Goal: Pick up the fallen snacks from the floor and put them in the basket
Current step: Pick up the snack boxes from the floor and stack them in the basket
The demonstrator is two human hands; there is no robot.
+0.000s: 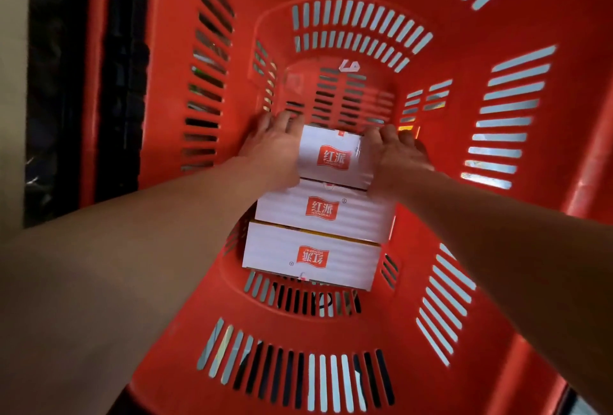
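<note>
I look straight down into a deep red plastic basket (497,248) with slotted walls. Three white snack boxes with red logos lie in a row on its bottom. The far box (335,157) sits between both hands: my left hand (275,146) grips its left end and my right hand (398,152) grips its right end. The middle box (326,210) and the near box (311,257) lie free behind it, touching one another. Both forearms reach down into the basket.
The basket bottom (338,96) beyond the far box is bare, with a small white scrap (349,66) on the far wall. A dark vertical frame (83,83) stands outside the basket on the left.
</note>
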